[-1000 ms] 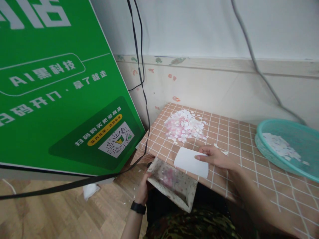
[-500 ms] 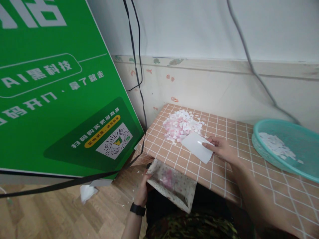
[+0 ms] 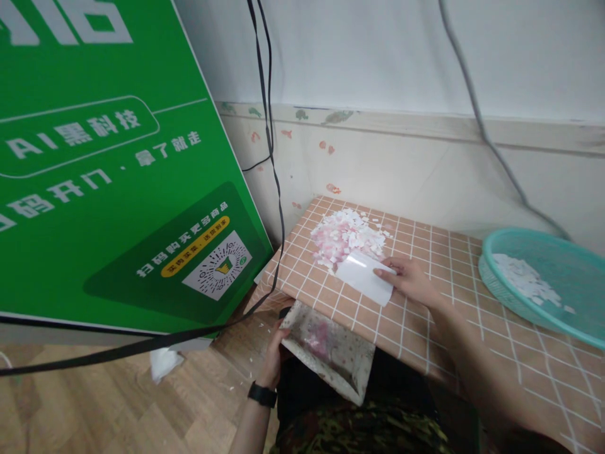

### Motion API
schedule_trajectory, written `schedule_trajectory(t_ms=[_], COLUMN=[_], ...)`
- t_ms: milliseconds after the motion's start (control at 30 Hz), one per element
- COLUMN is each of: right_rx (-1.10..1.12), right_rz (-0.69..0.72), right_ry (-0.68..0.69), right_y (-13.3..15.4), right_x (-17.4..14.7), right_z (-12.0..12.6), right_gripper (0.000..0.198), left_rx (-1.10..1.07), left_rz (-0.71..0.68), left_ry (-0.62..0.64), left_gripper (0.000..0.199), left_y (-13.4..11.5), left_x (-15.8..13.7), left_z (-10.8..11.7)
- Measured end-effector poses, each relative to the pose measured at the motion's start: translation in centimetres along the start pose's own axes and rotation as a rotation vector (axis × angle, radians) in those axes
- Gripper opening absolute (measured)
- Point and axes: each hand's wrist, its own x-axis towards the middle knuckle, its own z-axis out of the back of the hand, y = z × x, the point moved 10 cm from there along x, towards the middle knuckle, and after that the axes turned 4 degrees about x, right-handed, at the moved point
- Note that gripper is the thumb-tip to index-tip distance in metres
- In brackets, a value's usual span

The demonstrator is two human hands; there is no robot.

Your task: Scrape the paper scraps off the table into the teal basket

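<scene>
My right hand (image 3: 409, 280) pinches a glossy white card (image 3: 363, 277) by its right side. The card's far edge touches or nearly touches a pile of small pink and white paper pieces (image 3: 347, 236) on the table. Below the table's front edge, my left hand (image 3: 275, 353) grips the left rim of a shallow speckled box (image 3: 340, 359). That box is tilted, and pinkish bits in plastic or loose lie inside; I cannot tell which. A dark watch is on my left wrist.
A teal plastic basket (image 3: 543, 284) with white paper pieces stands on the right of the checked tabletop (image 3: 439, 315). A large green sign (image 3: 118, 189) rises on the left. Black cables (image 3: 278, 208) hang beside the table corner. A white crumpled item (image 3: 164, 364) lies on the floor.
My right hand has moved the card slightly left and closer to the paper pile, and the card now bends a little. My left hand still holds the box in about the same place.
</scene>
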Motion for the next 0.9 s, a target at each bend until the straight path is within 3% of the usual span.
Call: schedule_trajectory(t_ms=[433, 500, 733, 900], right_rx=[0.006, -0.016, -0.227, -0.417], right_rz=[0.025, 0.02, 0.066, 0.159], right_ry=[0.216, 0.164, -0.222, -0.264], right_y=[4.8, 4.6, 3.1, 4.3], right_x=[-3.8, -3.8, -1.7, 1.0], right_z=[-5.6, -4.7, 2.4, 3.0], right_gripper=[0.033, 0.033, 0.036, 0.039], left_rx=[-0.066, -0.046, -0.062, -0.11], left_rz=[0.026, 0.024, 0.031, 0.026], left_ry=[0.012, 0.006, -0.017, -0.006], left_gripper=[0.054, 0.056, 0.056, 0.052], left_y=[-0.8, -1.1, -0.8, 0.6], left_x=[-1.2, -1.5, -1.8, -1.1], left_z=[0.5, 0.5, 0.6, 0.1])
